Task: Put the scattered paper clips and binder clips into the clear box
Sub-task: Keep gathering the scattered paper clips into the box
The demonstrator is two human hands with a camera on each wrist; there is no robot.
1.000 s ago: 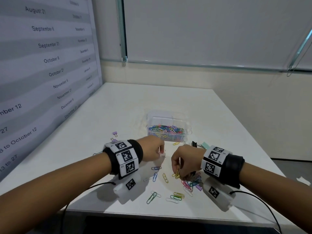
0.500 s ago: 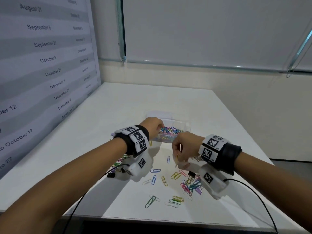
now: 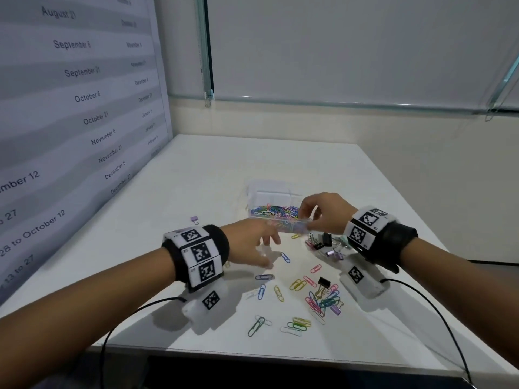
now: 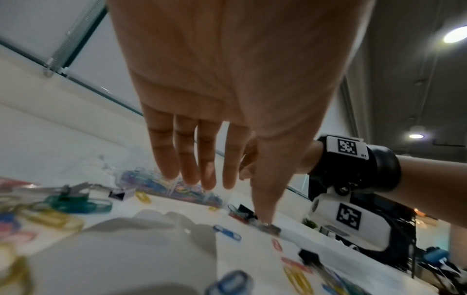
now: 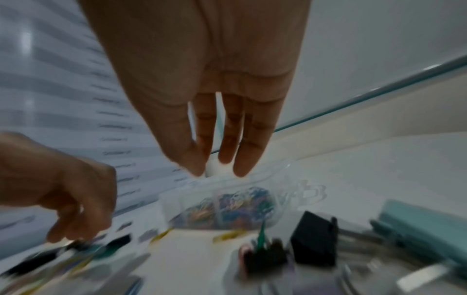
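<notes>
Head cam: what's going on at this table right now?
A person is clearing paper clips and binder clips into the clear box, already partly full. The right hand hovers over its near edge, fingers extended; whether it holds a clip is unclear. The left hand, open, reaches toward a blue paper clip. Many clips remain on the white table.

Both my forearms are bare, no sleeves. Left wrist: wide black band, white strip of three black-and-white square tags across the top. Under it hangs a white camera pod with one more tag; a thin black cable runs back from it. Right wrist: same black band, white tag panels, small printed numbers at the tag corners. White pod below with its own tag, black cable looping off toward my elbow.
</notes>
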